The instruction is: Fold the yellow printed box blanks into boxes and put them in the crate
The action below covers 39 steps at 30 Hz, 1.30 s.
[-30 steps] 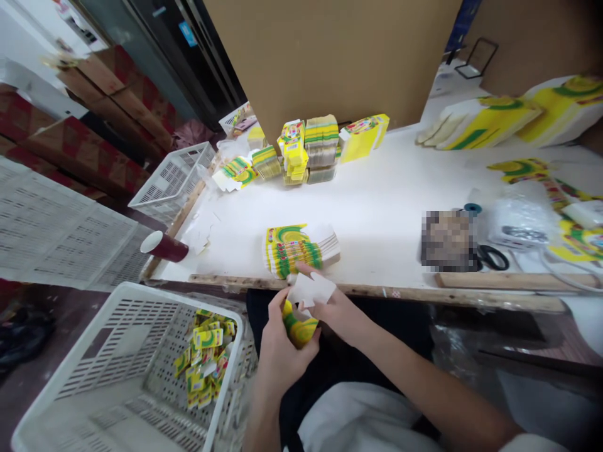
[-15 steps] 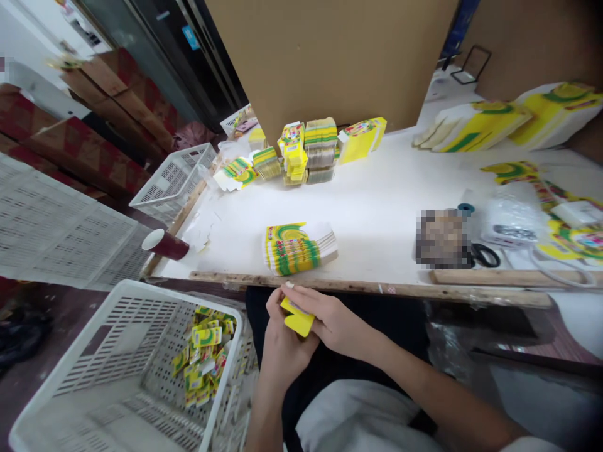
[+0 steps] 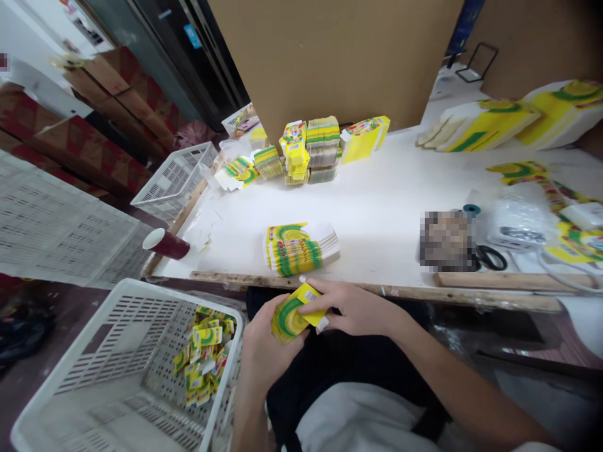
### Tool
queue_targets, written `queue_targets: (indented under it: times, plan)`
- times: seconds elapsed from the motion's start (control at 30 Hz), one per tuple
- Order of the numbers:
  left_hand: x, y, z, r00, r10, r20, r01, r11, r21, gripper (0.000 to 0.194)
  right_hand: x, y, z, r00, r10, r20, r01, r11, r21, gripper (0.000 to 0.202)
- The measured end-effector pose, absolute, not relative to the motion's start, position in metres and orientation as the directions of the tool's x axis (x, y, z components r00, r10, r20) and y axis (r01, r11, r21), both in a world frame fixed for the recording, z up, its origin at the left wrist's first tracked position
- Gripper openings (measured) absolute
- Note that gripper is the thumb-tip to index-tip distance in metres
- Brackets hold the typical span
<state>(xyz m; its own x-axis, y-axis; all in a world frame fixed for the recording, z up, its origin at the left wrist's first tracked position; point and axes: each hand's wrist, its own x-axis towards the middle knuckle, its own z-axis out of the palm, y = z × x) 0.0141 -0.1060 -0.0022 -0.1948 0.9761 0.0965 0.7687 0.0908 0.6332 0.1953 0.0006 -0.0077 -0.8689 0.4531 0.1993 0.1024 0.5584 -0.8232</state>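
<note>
A small yellow and green carton [image 3: 288,317] is held between both hands over my lap, in front of the table edge. My left hand [image 3: 266,342] grips its left side, with the thumb along the lower edge. The fingers of my right hand [image 3: 351,307] are closed on its right end, where a yellow flap and a white tab stick out. Just beyond, a fanned stack of flat printed cartons [image 3: 294,250] lies on the white table [image 3: 372,207]. To the left, a white plastic crate [image 3: 125,285] has several yellow-green cartons [image 3: 202,364] at its bottom.
A dark red paper cup [image 3: 172,245] lies on its side at the table's left. Bundled cartons [image 3: 323,147] stand against a tall cardboard sheet [image 3: 339,56]. On the right are black-handled scissors [image 3: 490,257] and a bubble-wrapped item [image 3: 518,216]. A wooden strip [image 3: 330,287] edges the table.
The carton has turned so its broad printed face shows. My right hand has shifted right to its end, and my left hand has moved slightly left and down.
</note>
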Motion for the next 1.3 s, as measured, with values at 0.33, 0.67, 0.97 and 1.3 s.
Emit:
queue_targets:
  times: [0.33, 0.67, 0.97, 1.3]
  plan:
    - [0.014, -0.100, -0.004, -0.203, 0.968, 0.149, 0.833, 0.090, 0.546, 0.050, 0.177, -0.007, -0.021, -0.782, 0.574, 0.242, 0.041, 0.434, -0.900, 0.037]
    - [-0.036, -0.123, 0.007, -0.521, 0.848, 0.094, 0.782, 0.431, 0.449, 0.058, 0.152, -0.003, -0.017, -0.620, 0.729, 0.291, 0.052, 0.408, -0.911, 0.064]
    - [-0.085, -0.150, 0.001, -0.643, 0.738, 0.203, 0.745, 0.542, 0.390, 0.083, 0.132, 0.078, -0.002, -0.494, 0.851, 0.177, 0.658, 0.500, -0.563, 0.040]
    - [-0.025, -0.115, -0.028, -0.453, 0.889, -0.071, 0.411, 0.278, 0.868, 0.054, 0.136, 0.060, -0.006, -0.491, 0.838, 0.239, 0.527, 0.504, -0.685, 0.040]
